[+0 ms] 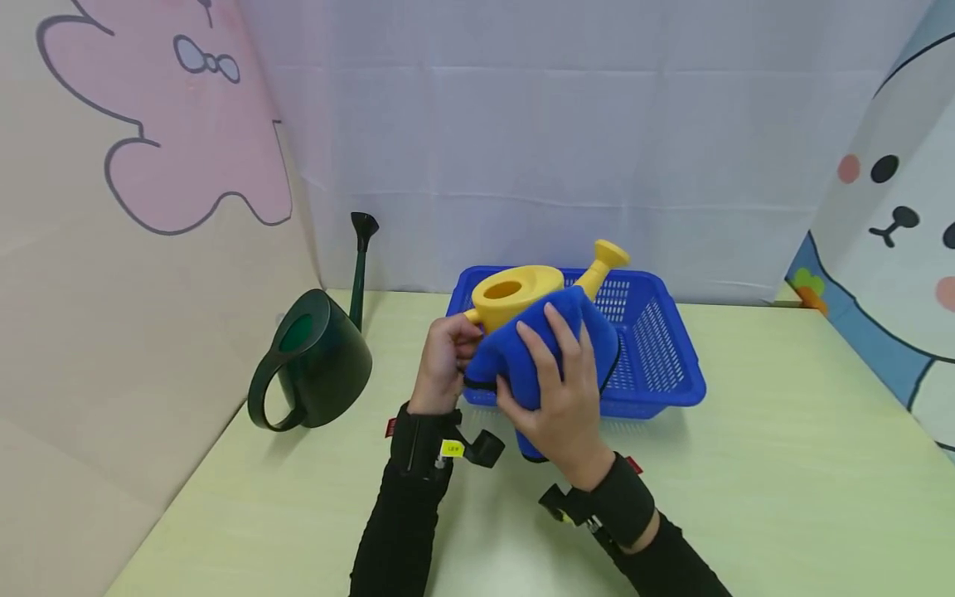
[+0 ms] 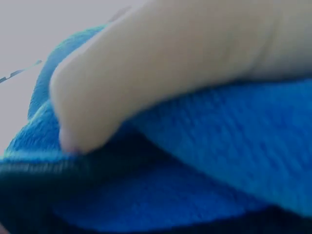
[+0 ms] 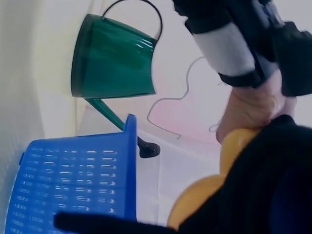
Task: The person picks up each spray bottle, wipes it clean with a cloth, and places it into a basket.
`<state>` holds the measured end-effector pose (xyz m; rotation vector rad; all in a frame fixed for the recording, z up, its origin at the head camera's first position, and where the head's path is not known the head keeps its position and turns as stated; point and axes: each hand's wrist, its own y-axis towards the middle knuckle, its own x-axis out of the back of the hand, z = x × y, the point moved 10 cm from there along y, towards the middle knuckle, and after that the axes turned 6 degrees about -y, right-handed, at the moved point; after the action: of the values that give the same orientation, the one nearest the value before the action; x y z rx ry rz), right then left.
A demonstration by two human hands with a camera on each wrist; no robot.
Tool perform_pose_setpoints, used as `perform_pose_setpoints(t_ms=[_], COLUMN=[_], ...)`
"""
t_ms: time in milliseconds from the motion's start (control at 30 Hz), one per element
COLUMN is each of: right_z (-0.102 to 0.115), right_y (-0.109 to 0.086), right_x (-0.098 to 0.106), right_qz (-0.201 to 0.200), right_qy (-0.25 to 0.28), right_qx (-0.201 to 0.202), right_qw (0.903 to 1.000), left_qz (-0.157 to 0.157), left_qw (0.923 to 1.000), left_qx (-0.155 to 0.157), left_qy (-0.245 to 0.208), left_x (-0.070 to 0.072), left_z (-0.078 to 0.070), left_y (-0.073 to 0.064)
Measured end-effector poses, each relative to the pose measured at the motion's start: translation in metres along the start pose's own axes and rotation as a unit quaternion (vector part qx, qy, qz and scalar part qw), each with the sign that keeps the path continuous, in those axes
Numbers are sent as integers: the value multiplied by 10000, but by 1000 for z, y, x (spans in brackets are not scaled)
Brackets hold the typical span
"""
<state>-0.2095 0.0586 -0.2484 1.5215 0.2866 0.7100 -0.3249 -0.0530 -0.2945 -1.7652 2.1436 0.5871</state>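
A yellow watering can [image 1: 531, 282] is held up over the front of the blue basket, its spout pointing up to the right. My left hand [image 1: 442, 365] grips the can by its handle side, with curled fingers. Draped over the can's lower body is a blue cloth [image 1: 515, 352] with a black edge; one corner hangs down. My right hand [image 1: 555, 406] holds this cloth against the can, fingers bent across it. In the left wrist view a finger [image 2: 122, 73] presses into the cloth's folds. The right wrist view shows the left hand [image 3: 253, 109] beside the yellow can [image 3: 200, 195].
A blue plastic basket [image 1: 660, 348] with slotted walls stands behind my hands. To the left, a dark green watering can [image 1: 328, 373] sits on the pale table [image 1: 783, 464], its long spout rising beside the white curtain [image 1: 485, 141]. A printed wall borders each side.
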Motion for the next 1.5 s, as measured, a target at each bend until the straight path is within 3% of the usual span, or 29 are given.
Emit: perform_pose_setpoints(t_ms=[133,267,367,467,600,767,867,967,1133,1233,1400,1500], right_z=[-20,-45,-53,-50,-38,-12,4,11,4,-9,-39,-49], right_y=[2,3,4,4,3,0,-3,-5,-2,1,3,4], right_x=[1,-1,-2,-1,1,3,1,0,3,5,3,1], right_qz=[189,538,700,726,587,391,364,364,221,251,613,765], right_qy=[696,1644,1971,1859,1360,369,-172,-416,-131,267,1205,1526], right_qx=[-512,-1282,-1586,-1602,-1386,-578,-32,223,85,-283,-1064,-1214], right_qw=[9961,9765,9649,9667,9792,9969,9992,9982,9996,9989,9851,9778], left_qz=[102,297,398,433,411,221,140,272,282,279,763,822], left_qw=[9999,9995,9992,9990,9990,9995,9997,9994,9992,9989,9957,9946], left_qx=[-44,-2,36,79,101,50,113,123,147,159,194,233], left_qy=[-80,-99,-56,-61,-160,-218,-156,-154,-226,-329,-496,-586], left_x=[-2,-4,-5,-5,-3,-1,-1,-4,-4,-3,-6,-4], left_z=[-2,-3,-3,-3,0,2,5,6,7,6,1,-1], left_y=[-1,-2,-3,-2,-2,-2,-2,-2,-2,0,0,1])
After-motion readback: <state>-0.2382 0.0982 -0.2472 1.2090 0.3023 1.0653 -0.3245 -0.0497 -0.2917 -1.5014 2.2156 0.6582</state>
